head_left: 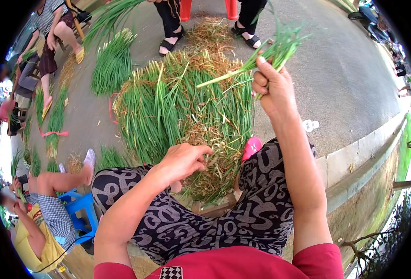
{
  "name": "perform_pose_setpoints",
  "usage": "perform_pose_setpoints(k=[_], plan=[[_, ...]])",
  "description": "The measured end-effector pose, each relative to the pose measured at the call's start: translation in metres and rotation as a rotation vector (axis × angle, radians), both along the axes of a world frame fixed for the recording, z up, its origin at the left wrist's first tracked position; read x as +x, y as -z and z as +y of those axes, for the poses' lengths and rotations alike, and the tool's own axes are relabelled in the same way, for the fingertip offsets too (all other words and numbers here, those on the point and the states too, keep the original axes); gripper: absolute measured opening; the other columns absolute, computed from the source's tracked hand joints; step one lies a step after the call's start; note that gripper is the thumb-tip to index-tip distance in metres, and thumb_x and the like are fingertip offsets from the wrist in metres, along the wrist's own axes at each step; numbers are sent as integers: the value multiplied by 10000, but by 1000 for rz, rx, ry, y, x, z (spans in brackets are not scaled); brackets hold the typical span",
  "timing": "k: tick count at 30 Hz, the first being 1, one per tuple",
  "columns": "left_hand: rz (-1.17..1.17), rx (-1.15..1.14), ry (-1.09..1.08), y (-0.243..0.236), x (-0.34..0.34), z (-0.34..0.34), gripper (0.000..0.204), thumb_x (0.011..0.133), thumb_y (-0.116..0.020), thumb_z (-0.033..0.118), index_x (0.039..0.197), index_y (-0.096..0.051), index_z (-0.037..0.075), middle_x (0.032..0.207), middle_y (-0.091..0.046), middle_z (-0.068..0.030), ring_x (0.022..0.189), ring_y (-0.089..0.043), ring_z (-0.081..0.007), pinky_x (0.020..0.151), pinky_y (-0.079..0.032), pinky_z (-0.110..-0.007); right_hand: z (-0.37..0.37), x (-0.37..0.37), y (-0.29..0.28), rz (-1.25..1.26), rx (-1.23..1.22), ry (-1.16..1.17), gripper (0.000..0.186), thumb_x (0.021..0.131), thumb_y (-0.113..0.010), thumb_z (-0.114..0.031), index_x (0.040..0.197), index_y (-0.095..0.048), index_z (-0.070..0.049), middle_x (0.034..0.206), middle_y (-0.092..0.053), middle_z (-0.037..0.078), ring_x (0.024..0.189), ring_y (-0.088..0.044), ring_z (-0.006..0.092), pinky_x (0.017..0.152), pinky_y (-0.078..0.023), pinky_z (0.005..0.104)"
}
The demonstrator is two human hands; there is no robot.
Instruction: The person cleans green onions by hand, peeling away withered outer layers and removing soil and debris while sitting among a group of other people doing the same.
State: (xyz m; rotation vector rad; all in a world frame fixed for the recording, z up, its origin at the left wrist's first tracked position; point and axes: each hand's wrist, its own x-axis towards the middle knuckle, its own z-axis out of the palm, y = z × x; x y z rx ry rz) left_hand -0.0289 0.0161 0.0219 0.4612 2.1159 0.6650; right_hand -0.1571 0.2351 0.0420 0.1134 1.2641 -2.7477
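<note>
My right hand (pixel 276 86) is raised at the right of the heap, its fingers closed around a small bunch of scallions (pixel 280 48). The green leaves point up and to the right, and one pale stalk (pixel 219 80) sticks out to the left. My left hand (pixel 182 160) hovers over the near side of the heap, palm down. Its fingers are bent and apart, with nothing visible in them. Below lies the big heap of scallions (pixel 145 118), long green leaves with dry brown skins (pixel 210 132) strewn on top and down toward my feet.
A person's sandalled feet (pixel 168 45) stand beyond the heap before a red stool (pixel 185 10). Another scallion pile (pixel 115 63) lies at the far left. People sit along the left, one near a blue stool (pixel 82 211). A plastic bottle (pixel 310 125) lies right, before the curb (pixel 354 156).
</note>
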Motion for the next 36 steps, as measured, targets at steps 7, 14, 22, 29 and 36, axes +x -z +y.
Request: perform_pose_setpoints(k=[7, 14, 22, 29, 36], plan=[[294, 91, -29, 12, 8, 3, 520, 736, -659, 38, 1232, -513, 94, 1125, -614, -140, 949, -611, -321, 782, -492, -397, -10, 5, 1, -32, 44, -44, 125, 880, -602, -63, 995, -550, -65, 719, -469, -29, 506, -391, 39, 402, -281, 182], [359, 164, -96, 18, 11, 8, 514, 701, -700, 62, 1193, -556, 92, 941, -597, -110, 836, -605, -254, 729, -472, -354, -17, 11, -2, -58, 72, -100, 78, 879, -609, -72, 897, -532, -71, 625, -441, -41, 461, -372, 46, 383, -249, 190], [709, 287, -442, 18, -7, -7, 244, 850, -563, 19, 1093, -585, 16, 888, -645, -95, 696, -606, -176, 645, -491, -298, -26, 15, 0, -100, 65, -188, 93, 864, -624, -71, 858, -531, -75, 612, -481, -25, 451, -414, 45, 361, -286, 181], [-112, 726, -1066, -15, -18, -7, 340, 985, -422, 282, 1150, -543, 10, 909, -642, -71, 656, -587, -86, 592, -503, -227, -30, 23, 9, -82, 97, -295, 123, 850, -604, -54, 922, -509, -83, 635, -471, -25, 439, -393, 56, 342, -257, 209], [-252, 803, -932, -17, -13, -4, 204, 920, -559, 133, 1080, -567, 8, 806, -622, -33, 629, -581, -84, 559, -507, -206, -36, 31, 11, -40, 118, -332, 124, 869, -599, -116, 915, -492, -75, 638, -441, -27, 461, -382, 58, 371, -267, 223]])
